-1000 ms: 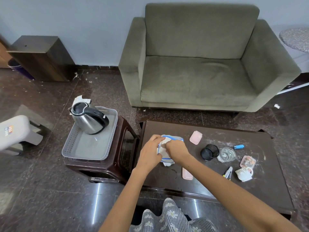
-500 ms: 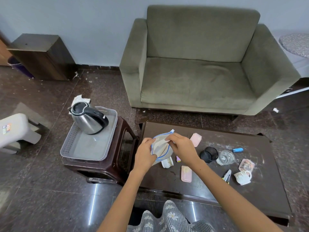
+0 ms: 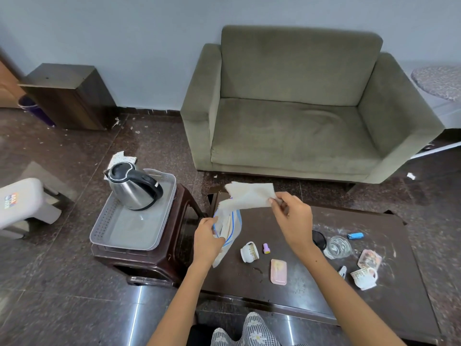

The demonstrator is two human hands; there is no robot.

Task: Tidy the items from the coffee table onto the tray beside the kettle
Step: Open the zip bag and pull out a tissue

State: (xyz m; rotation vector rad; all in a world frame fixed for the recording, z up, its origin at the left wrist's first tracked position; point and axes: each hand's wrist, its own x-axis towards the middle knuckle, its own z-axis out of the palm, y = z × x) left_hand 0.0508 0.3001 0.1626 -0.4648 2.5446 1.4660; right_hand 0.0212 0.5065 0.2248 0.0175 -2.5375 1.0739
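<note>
White tissue [image 3: 249,197], limp and nearly weightless, hangs pinched at one edge by the right hand [image 3: 293,222] above the coffee table [image 3: 311,293], so a corner hold suits it. Below it, the left hand [image 3: 207,242] grips the mouth of a floppy, slippery-looking plastic bag [image 3: 230,233] that seems to hold more paper. The grey tray [image 3: 129,231] carries only the kettle [image 3: 133,187].
</note>
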